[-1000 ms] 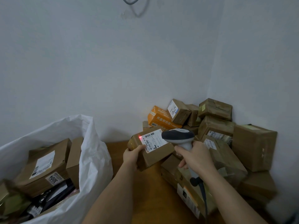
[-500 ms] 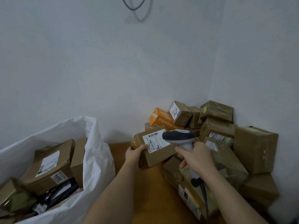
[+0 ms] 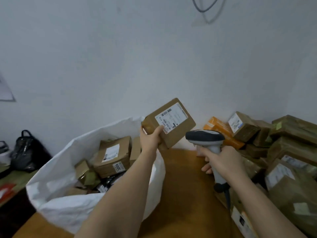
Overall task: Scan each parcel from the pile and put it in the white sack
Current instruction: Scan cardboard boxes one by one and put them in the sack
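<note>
My left hand (image 3: 151, 139) grips a brown cardboard parcel (image 3: 178, 127) with a white label, held in the air above the right rim of the white sack (image 3: 65, 200). The sack stands open at the left and holds several brown boxes (image 3: 113, 156). My right hand (image 3: 223, 160) holds a grey handheld scanner (image 3: 205, 140) by its handle, just right of the parcel, its cable hanging down. The pile of parcels (image 3: 281, 152) lies at the right against the wall corner, with an orange box (image 3: 223, 131) among them.
A brown wooden tabletop (image 3: 181, 186) runs between the sack and the pile. A black bag (image 3: 27, 152) sits far left by the wall, with a red item (image 3: 6, 191) below it. White walls stand behind; a cable (image 3: 204, 7) hangs above.
My left hand has lifted the parcel off the pile and carried it up and left toward the sack. The scanner's red light on the label is gone. The view has turned left.
</note>
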